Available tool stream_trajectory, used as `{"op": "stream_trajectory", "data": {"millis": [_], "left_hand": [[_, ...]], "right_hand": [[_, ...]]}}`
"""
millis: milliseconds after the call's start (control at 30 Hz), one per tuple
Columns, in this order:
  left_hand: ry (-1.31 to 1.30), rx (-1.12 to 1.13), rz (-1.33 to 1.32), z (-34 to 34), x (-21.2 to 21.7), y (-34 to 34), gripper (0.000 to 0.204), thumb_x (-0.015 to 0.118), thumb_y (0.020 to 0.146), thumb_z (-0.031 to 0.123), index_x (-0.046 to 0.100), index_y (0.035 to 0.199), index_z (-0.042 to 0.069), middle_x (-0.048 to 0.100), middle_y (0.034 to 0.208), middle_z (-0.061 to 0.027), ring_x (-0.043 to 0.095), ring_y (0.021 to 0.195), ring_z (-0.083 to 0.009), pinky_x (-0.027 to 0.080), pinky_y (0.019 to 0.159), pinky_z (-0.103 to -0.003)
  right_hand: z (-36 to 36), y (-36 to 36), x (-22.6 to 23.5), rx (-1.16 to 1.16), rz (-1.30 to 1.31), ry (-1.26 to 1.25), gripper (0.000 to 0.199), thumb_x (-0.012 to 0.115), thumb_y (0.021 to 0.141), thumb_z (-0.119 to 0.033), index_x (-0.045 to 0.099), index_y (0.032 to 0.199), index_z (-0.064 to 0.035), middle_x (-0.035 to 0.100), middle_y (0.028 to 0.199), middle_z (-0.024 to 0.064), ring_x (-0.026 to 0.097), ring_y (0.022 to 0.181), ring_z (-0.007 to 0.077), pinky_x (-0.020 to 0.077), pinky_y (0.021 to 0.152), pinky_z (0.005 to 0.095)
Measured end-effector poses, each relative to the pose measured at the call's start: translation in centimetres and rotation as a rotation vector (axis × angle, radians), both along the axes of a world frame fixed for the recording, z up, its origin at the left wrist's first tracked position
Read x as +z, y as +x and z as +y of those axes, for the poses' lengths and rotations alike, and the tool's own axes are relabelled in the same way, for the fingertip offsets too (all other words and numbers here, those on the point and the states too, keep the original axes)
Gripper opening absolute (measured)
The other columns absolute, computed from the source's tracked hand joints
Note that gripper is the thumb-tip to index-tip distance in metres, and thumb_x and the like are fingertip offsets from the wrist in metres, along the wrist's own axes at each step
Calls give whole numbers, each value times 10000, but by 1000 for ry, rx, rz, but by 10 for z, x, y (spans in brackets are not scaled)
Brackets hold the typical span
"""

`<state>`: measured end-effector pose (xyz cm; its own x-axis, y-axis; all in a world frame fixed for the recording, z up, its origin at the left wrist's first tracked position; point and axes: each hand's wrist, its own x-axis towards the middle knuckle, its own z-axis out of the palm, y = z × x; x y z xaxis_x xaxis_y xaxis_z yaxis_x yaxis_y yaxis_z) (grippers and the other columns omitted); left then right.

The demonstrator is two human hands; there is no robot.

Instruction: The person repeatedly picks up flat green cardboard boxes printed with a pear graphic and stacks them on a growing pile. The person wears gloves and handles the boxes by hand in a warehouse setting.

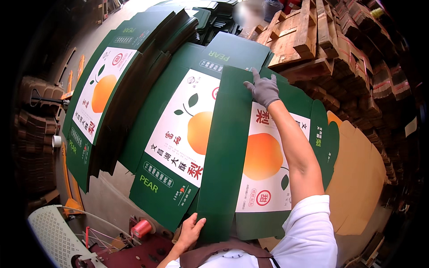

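Observation:
A flat green cardboard carton (223,147) lies in front of me, one panel folded over. Its white faces carry a printed round orange fruit and lettering. My left hand (191,230), bare, holds the carton's near edge, its thumb against the green board; the undersides of its fingers are hidden. At the far end, my right hand (264,90) in a grey glove rests by the folded panel's edge, fingers spread. That arm reaches across the carton's right white face. Beneath lie more green cartons (279,80), partly covered.
A tall stack of matching flat cartons (105,94) stands left. Plain brown cardboard (357,174) lies right. Wooden pallets (297,35) and bundled cardboard (357,58) fill the far right. At lower left sits a dark red machine (134,254) with a spool of red strand (141,228).

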<state>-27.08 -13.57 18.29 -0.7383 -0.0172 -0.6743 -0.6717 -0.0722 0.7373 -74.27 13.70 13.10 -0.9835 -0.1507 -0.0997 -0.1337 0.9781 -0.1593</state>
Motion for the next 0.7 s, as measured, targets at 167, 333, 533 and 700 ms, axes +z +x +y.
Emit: {"op": "stream_trajectory", "data": {"millis": [167,333,533,700], "left_hand": [[-212,-183,112,-15,-14,-24,182,608,966,126,627,1062,-27,667,833,-81,584,751,-100,498,690,-284],[-205,-294,106,-16,-32,-49,184,616,973,155,638,1054,-8,654,795,-99,598,715,-131,499,677,-302],[-222,-288,99,-22,-48,-57,161,638,959,144,616,1010,-7,651,758,-128,631,658,-188,494,629,-320],[-269,-248,63,-30,-40,-61,156,651,944,113,604,1034,-6,639,742,-118,620,642,-182,482,601,-307]], "right_hand": [[50,15,-8,4,124,187,810,404,962,-662,391,1506,-62,680,911,232,654,946,346,215,1150,562],[116,39,-31,-191,100,179,828,526,896,-654,434,1477,-70,711,1008,220,656,1024,336,275,1111,531],[138,48,-31,-379,22,-17,742,664,840,-570,602,1308,3,724,1088,183,677,1046,311,493,900,410],[139,36,-48,-540,-218,-646,448,738,893,-407,683,1012,21,671,863,42,589,741,106,472,693,250]]}}
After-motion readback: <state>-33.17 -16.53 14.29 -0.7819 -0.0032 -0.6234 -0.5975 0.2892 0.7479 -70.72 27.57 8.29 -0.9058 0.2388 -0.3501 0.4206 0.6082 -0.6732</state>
